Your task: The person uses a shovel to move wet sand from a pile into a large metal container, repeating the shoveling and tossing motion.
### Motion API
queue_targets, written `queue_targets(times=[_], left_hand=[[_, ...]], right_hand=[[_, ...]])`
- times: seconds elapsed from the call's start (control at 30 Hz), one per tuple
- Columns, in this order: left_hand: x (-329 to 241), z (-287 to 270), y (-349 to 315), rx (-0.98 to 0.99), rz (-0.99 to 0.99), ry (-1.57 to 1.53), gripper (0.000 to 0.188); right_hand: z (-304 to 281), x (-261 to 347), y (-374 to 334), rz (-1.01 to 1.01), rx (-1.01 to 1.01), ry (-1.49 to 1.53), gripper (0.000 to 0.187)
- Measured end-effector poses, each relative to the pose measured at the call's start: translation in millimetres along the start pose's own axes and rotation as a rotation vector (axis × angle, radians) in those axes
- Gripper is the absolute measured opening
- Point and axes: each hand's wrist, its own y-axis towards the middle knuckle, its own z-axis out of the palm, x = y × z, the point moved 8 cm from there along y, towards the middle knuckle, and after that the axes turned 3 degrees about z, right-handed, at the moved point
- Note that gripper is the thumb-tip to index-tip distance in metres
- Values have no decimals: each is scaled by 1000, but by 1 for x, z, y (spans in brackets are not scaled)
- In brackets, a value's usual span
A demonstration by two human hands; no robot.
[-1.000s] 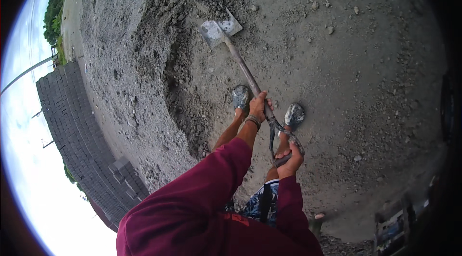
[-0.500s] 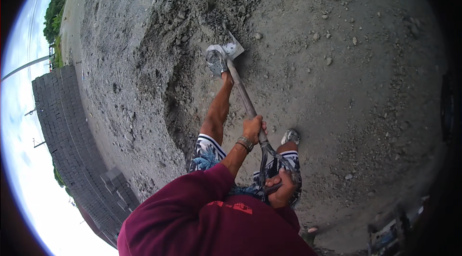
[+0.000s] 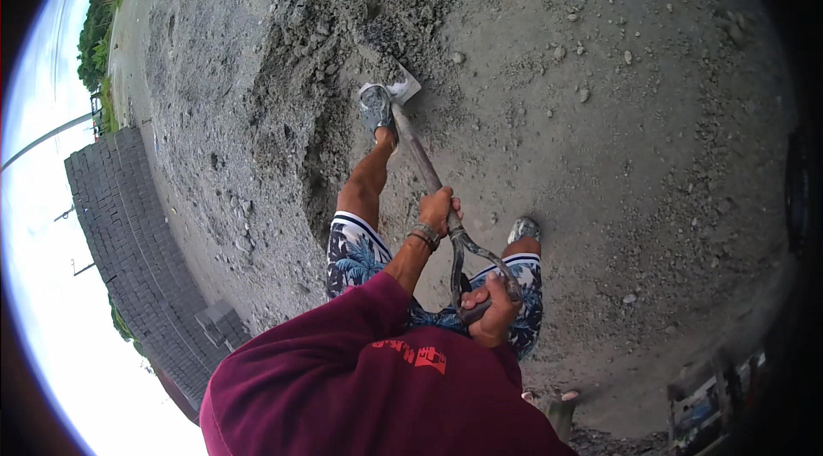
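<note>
A shovel (image 3: 417,146) slants from the gravel toward my body, its pale blade (image 3: 403,87) partly covered by loose grey material. My left hand (image 3: 440,210) wraps round the lower shaft, just above where it forks into the handle. At the top end, my right hand (image 3: 495,310) is closed on the grip, near my shorts. My left shoe (image 3: 375,105) is at the back edge of the blade; whether it presses on it I cannot tell. The blade's tip is hidden in the grey gravel heap (image 3: 343,19).
My right shoe (image 3: 524,229) stands on the gritty ground (image 3: 634,165), which has scattered stones. A long stack of grey blocks (image 3: 137,225) rises at the left. Dark, blurred items (image 3: 711,405) sit at the lower right, and someone's foot (image 3: 570,395) shows near the bottom.
Both hands and the shovel appear slightly farther left and higher in the picture. Less of the pale blade shows now. Both hands keep their hold.
</note>
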Motion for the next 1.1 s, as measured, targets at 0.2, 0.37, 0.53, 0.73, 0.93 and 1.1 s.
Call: queue_targets(times=[0.2,0.37,0.53,0.73,0.93,1.1], left_hand=[[-111,7,33,-26,35,-62,13],[-150,-57,27,37,44,93,16],[-255,-94,41,121,65,199,15],[-188,-123,65,160,-107,160,19],[-181,-100,166,217,-81,224,36],[-206,-98,271,13,-13,-133,18]], right_hand=[[126,12,45,116,164,76,27],[167,-54,-11,53,171,120,22],[247,-113,-20,-103,197,12,21],[208,-146,10,-107,167,-46,21],[103,-144,58,-51,-256,-173,17],[70,-138,80,-92,-593,-230,10]])
